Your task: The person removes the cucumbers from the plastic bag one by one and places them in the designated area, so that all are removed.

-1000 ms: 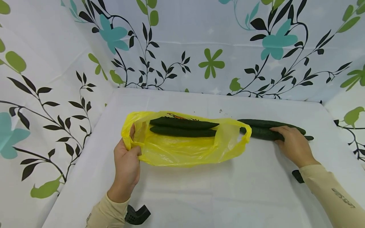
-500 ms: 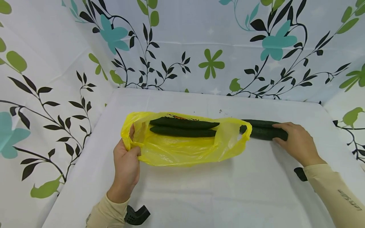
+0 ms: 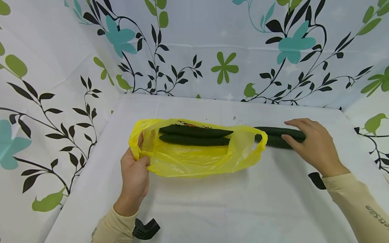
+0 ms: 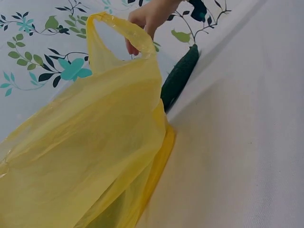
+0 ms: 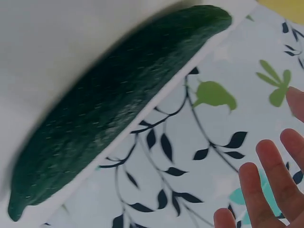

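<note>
My left hand [image 3: 135,175] pinches the left end of a thin yellow plastic bag [image 3: 188,165], holding its mouth wide. Two dark green cucumbers [image 3: 194,140] lie side by side inside. To the right of the bag are two more cucumbers [image 3: 279,132], their left ends partly behind the bag's handle loop. Over their right ends hovers my right hand [image 3: 317,146], fingers spread and apart from them. The right wrist view shows one cucumber [image 5: 114,104] in full, with a gap between it and the fingertips [image 5: 249,173]. The left wrist view shows mostly bag [image 4: 95,137].
A white cloth covers the table [image 3: 194,209]. Behind it hangs a fabric backdrop [image 3: 188,37] printed with leaves and flowers. Small dark marks [image 3: 234,118] dot the cloth behind the bag. A black wrist device [image 3: 146,229] sits by the left sleeve.
The nearer loose cucumber has slid left with my right hand, toward the bag. Since then the right hand has let go and lifted, its fingers spreading. The left hand and bag have stayed put.
</note>
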